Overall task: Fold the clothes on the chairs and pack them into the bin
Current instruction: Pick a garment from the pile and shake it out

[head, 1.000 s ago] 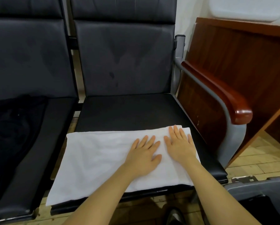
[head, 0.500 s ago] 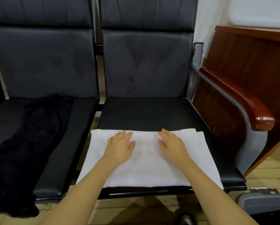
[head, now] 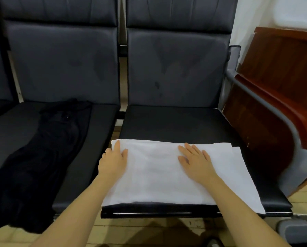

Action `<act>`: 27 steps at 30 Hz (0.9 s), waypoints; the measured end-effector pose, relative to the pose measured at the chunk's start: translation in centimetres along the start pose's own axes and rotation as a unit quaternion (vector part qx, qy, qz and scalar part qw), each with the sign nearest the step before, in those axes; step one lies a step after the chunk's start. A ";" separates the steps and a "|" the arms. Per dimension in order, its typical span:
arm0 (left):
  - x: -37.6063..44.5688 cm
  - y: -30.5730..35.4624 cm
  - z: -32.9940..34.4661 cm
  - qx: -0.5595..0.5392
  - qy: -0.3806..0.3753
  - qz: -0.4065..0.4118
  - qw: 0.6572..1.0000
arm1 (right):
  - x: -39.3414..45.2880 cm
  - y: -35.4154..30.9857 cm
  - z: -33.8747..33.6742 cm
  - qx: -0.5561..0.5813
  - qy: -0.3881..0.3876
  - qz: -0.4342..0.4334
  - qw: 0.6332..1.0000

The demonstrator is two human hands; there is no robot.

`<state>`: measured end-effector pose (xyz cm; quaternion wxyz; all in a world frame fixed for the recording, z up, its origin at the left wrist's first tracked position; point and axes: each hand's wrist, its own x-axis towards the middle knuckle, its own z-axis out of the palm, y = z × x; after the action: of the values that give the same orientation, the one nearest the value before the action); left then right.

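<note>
Both hands lie flat, fingers straight, on a folded white garment spread over the front of the right chair seat: the left hand at its left edge, the right hand toward its right (neither grips it). Left of the left hand, a black garment lies on the neighbouring seat.

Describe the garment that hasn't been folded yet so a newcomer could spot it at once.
Find the row of dark padded chairs. On the seat left of the one holding the white folded cloth lies a black garment, loose, rumpled, trailing off the front edge; no hand touches it.
</note>
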<state>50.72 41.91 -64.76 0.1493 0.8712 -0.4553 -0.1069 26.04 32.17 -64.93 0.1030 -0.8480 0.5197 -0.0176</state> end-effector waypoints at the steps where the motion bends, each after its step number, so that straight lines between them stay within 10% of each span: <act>1: -0.2 -0.3 -0.2 -0.011 0.003 0.006 1.000 | 0.1 -0.3 -0.1 -0.003 0.003 0.005 1.000; 18: -1.2 -0.1 -4.6 -0.346 0.105 0.086 0.928 | 0.4 -6.8 1.4 -0.011 -0.012 -0.025 1.000; 27: -3.5 5.2 -6.8 -0.343 0.137 0.179 0.912 | -0.4 -6.8 0.6 0.194 0.089 -0.041 0.976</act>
<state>46.96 43.08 -56.34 0.5168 0.6763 -0.5139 -0.1072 31.87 35.62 -64.17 0.2182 -0.8275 0.4780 -0.1977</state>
